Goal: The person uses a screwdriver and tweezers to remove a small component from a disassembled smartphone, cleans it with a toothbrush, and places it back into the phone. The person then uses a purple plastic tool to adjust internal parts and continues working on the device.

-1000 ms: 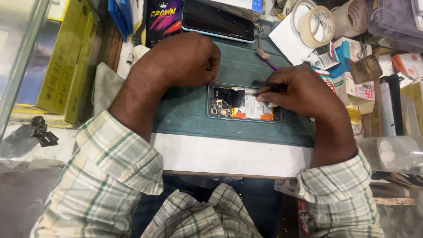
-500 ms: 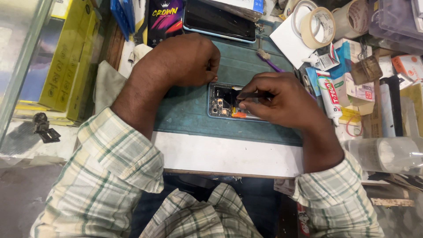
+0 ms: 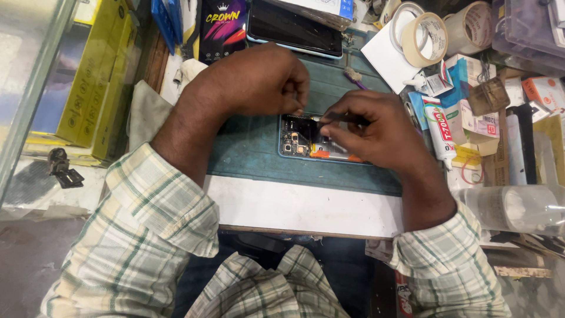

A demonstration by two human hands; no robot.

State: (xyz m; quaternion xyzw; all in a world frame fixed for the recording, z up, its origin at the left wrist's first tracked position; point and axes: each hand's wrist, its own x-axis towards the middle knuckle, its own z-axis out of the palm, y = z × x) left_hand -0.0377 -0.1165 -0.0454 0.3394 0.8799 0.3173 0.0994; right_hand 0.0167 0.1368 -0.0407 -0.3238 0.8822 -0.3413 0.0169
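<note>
Left hand (image 3: 259, 79) fisted beside opened phone (image 3: 306, 141); right hand (image 3: 376, 132) pinching dark tool (image 3: 341, 118) over it.

Under your left hand (image 3: 259, 79) and right hand (image 3: 376, 132) lies an opened phone (image 3: 306, 141), its bare circuit board matt dark with small metal parts. It rests on a teal work mat (image 3: 247, 150) that looks matt and rubbery. Beside you, a glossy glass-faced phone (image 3: 294, 28) and papery tape rolls (image 3: 424, 35) lie; your sleeves (image 3: 153, 224) are checked woven cloth.

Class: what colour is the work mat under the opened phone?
Dark teal green work mat, seen best in the head view, beneath the opened phone.
</note>
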